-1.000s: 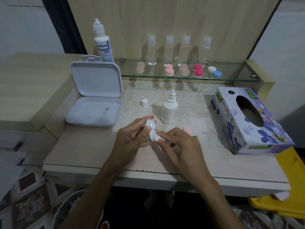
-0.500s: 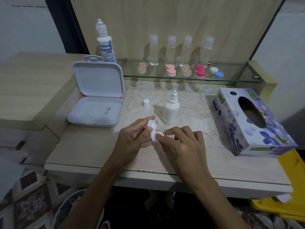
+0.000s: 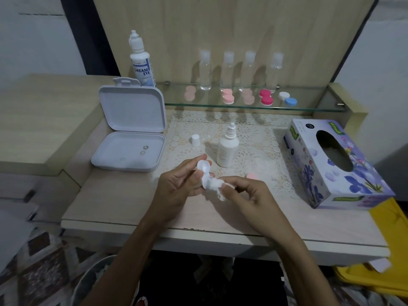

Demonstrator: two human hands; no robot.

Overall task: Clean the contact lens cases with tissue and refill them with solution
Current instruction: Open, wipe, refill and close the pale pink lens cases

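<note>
My left hand holds a white contact lens case upright between thumb and fingers, above the table's front middle. My right hand pinches a crumpled white tissue and presses it against the lower cup of the case. A pink cap lies on the lace mat just behind my right hand. A small white solution bottle stands uncapped behind the hands, its white cap to the left.
An open white box sits at the left with two small lenses inside. A floral tissue box lies at the right. On the glass shelf stand several clear bottles, coloured lens cases and a tall solution bottle.
My right hand has turned with the tissue against the case, its fingers shifting lower and right. The pink cap behind it shows again. The left hand stays in place.
</note>
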